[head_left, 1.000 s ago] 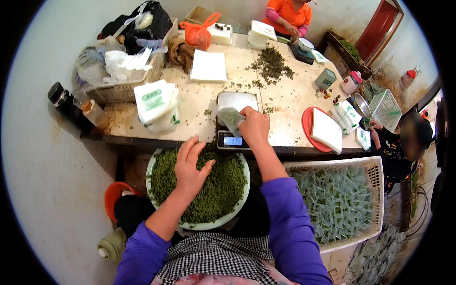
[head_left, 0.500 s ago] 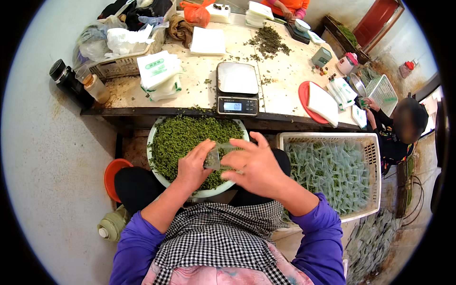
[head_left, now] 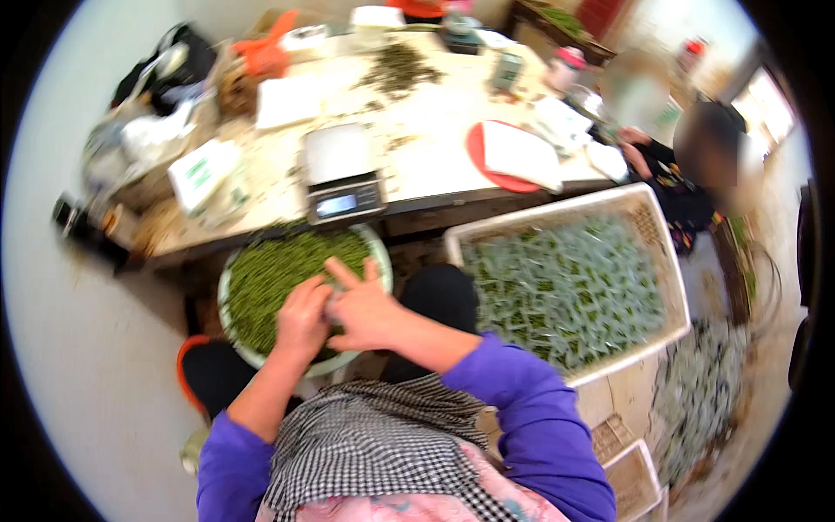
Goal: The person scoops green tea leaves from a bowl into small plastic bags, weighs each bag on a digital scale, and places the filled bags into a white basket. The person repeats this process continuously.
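My left hand (head_left: 301,322) is closed on a small clear plastic bag (head_left: 331,304), held low over a pale round tub. Against the bag's other side, my right hand (head_left: 367,315) has its lower fingers and thumb closed on it, while two fingers stick up. Motion blur and the fingers hide most of the bag. Small green berries (head_left: 270,283), like green peppercorns, fill the tub (head_left: 384,270) between my knees.
A white crate (head_left: 567,378) packed with filled clear bags stands to the right. On the table ahead are a digital scale (head_left: 341,165), stacked white bags (head_left: 207,178) and a red plate (head_left: 477,152). Another person's hand (head_left: 635,148) is at the right; filled bags (head_left: 700,391) lie on the floor.
The view has swung to the right, so table and tub sit farther left. My right hand, spread beside the bag before, has come in against it. The left keeps its hold.
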`<state>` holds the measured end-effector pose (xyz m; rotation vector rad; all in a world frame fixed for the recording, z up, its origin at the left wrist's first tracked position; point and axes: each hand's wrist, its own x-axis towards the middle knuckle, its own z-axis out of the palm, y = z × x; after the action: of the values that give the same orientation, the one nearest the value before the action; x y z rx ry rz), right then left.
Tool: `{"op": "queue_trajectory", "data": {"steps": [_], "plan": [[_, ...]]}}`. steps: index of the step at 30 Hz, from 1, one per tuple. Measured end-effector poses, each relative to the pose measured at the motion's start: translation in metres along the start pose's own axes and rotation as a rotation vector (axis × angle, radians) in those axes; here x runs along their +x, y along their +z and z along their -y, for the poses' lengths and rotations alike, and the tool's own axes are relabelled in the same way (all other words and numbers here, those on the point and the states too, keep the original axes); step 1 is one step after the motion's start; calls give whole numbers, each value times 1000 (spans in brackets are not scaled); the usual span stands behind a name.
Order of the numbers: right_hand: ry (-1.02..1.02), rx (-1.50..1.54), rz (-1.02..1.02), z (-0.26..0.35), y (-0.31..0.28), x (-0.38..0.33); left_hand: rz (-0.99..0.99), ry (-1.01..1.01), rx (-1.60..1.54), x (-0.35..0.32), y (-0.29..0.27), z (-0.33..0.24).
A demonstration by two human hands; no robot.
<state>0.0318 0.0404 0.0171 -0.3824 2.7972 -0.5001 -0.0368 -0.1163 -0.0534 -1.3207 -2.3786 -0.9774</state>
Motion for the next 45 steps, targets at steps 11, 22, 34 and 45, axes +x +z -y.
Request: {"op": "queue_trajectory", "data": {"steps": [11,22,34,45], "plan": [[13,20,-787,-129,29,-88,494,-7,-359,101,39,-94],[1201,-465,-1260,-390,-49,-386,241,-316,-621,121,100,-13],[1920,-360,-173,-478,-2,-464,207,-261,-454,118,98,6],[697,-558,-1144,-394,-77,-257,-353,-236,258,120,-56,79]]}}
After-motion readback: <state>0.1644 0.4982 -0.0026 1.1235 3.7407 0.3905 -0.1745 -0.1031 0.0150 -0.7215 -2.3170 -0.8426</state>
